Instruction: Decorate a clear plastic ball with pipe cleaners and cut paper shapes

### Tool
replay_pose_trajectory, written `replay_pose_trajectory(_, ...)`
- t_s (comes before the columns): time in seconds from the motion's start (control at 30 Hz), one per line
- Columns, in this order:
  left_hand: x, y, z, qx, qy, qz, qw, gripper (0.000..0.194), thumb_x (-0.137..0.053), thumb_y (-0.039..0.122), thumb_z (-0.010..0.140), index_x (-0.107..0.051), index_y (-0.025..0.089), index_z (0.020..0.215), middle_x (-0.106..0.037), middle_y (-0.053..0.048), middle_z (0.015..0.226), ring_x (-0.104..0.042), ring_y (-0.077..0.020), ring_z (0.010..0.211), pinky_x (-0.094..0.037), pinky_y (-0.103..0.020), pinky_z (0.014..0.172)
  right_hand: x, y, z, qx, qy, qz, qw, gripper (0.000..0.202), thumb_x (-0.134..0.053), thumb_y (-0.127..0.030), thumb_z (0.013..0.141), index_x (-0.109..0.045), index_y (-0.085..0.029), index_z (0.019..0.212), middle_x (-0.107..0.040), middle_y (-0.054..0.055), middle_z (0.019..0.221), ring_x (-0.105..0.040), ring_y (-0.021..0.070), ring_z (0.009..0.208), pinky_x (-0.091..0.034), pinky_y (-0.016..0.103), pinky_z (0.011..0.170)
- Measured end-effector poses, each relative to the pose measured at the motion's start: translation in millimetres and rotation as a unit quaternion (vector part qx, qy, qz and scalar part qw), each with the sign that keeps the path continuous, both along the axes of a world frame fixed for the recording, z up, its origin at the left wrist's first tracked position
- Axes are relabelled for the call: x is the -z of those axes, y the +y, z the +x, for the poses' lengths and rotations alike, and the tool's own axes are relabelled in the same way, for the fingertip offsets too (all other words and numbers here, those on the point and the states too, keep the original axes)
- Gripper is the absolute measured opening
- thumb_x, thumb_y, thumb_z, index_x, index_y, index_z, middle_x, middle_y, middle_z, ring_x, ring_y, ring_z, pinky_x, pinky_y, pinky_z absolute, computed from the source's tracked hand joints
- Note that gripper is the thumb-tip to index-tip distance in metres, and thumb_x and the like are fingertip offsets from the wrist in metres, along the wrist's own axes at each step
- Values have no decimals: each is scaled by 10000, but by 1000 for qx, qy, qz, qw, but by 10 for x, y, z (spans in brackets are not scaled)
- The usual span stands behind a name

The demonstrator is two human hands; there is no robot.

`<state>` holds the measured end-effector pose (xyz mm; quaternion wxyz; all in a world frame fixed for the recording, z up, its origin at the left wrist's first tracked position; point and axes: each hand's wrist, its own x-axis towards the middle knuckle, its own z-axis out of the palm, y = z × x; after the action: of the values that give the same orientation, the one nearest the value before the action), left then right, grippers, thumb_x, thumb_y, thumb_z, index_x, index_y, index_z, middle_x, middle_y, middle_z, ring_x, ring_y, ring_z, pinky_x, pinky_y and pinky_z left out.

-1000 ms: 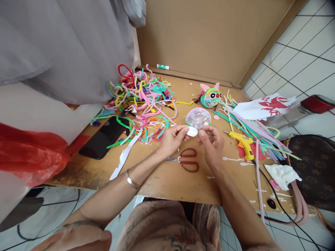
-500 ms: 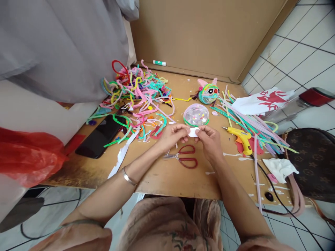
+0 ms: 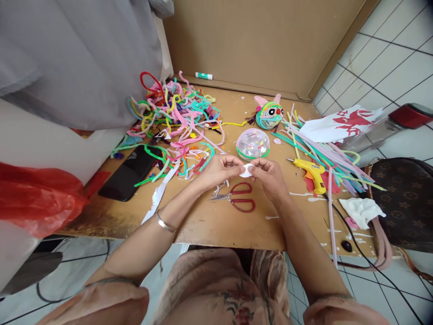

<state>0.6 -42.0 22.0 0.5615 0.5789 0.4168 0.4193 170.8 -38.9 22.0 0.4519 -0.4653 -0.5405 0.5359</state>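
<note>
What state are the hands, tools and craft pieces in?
Left hand: pinching white piece
Right hand: pinching it too
White piece: between both hands
Scissors: lying flat, unheld
Glue gun: on its side
Glue stick: on its side
Clear round piece: edged lilac and green
Decorated ball: ears and eyes on
Left fuzzy stems: tangled
Right fuzzy stems: mostly straight

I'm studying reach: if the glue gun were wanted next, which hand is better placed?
Right hand, probably: the yellow glue gun lies nearer it than the left hand. Both hands pinch the white piece, though.
</note>
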Motion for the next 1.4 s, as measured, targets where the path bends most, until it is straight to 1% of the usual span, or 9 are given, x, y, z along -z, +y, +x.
replay_pose_trajectory(0.17, 2, 13, -13, -2, -3, -9, 1000, 236, -713, 359, 708, -701, 128, 757, -515, 38, 497, -415, -52, 437, -282, -179, 417, 19, 20, 23, -18, 7, -1, 1000, 191, -738, -336, 627, -623, -184, 630, -533, -52, 514, -432, 72, 464, -335, 224, 485)
replay_pose_trajectory(0.33, -2, 25, -21, 6, -17, -12, 1000, 252, -726, 372, 692, -710, 131, 764, -549, 26, 527, -461, -59, 471, -353, -178, 452, 21, 27, 38, -23, 4, -4, 1000, 228, -769, -359, 623, -637, -175, 643, -535, -52, 494, -435, 72, 460, -333, 221, 485)
replay_pose_trajectory(0.5, -7, 39, -41, 10, -17, -16, 1000, 279, -750, 396, 676, -721, 137, 776, -579, 18, 552, -484, -62, 487, -375, -180, 466, 37, 33, 59, -36, 19, -7, 999, 255, -792, -379, 623, -643, -176, 665, -551, -49, 504, -448, 74, 459, -343, 221, 486)
replay_pose_trajectory(0.73, -38, 35, -55, 20, -25, -18, 999, 276, -765, 395, 672, -722, 137, 760, -587, 19, 557, -505, -62, 496, -412, -181, 485, 38, 36, 76, -52, 39, -11, 998, 270, -828, -358, 590, -658, -169, 682, -592, -38, 600, -467, 66, 481, -376, 215, 487)
replay_pose_trajectory(0.93, -25, 33, -41, 6, -25, -21, 999, 283, -768, 398, 660, -727, 133, 750, -593, 13, 548, -495, -59, 482, -383, -171, 459, 7, 28, 59, -46, 37, -16, 998, 279, -828, -363, 575, -653, -166, 665, -586, -36, 588, -463, 67, 474, -378, 215, 475)
replay_pose_trajectory(1.07, -16, 30, -37, -3, -21, -14, 1000, 264, -755, 382, 672, -730, 134, 760, -578, 24, 530, -485, -57, 472, -390, -174, 463, 12, 25, 69, -50, 35, -16, 998, 291, -830, -372, 580, -643, -170, 676, -573, -44, 582, -464, 68, 477, -377, 217, 481)
replay_pose_trajectory(1.2, -11, 29, -32, -19, 0, 4, 1000, 242, -743, 355, 683, -730, 134, 780, -578, 28, 534, -484, -57, 476, -369, -174, 466, 17, 21, 79, -53, 30, -25, 998, 275, -786, -409, 640, -651, -177, 698, -563, -43, 549, -468, 79, 476, -383, 224, 492)
replay_pose_trajectory(1.3, -12, 27, -26, -14, 4, 3, 1000, 229, -728, 341, 697, -721, 131, 785, -569, 31, 532, -484, -60, 481, -368, -180, 479, 24, 25, 70, -37, 17, -8, 999, 245, -755, -399, 668, -652, -177, 664, -557, -38, 524, -462, 79, 477, -367, 225, 500)
replay_pose_trajectory(1.4, -9, 30, -26, 8, -2, 0, 1000, 216, -709, 328, 717, -699, 124, 789, -552, 34, 531, -477, -62, 483, -378, -188, 493, 35, 35, 53, -7, 9, 10, 1000, 217, -763, -361, 638, -649, -178, 619, -548, -42, 497, -445, 72, 465, -344, 223, 499)
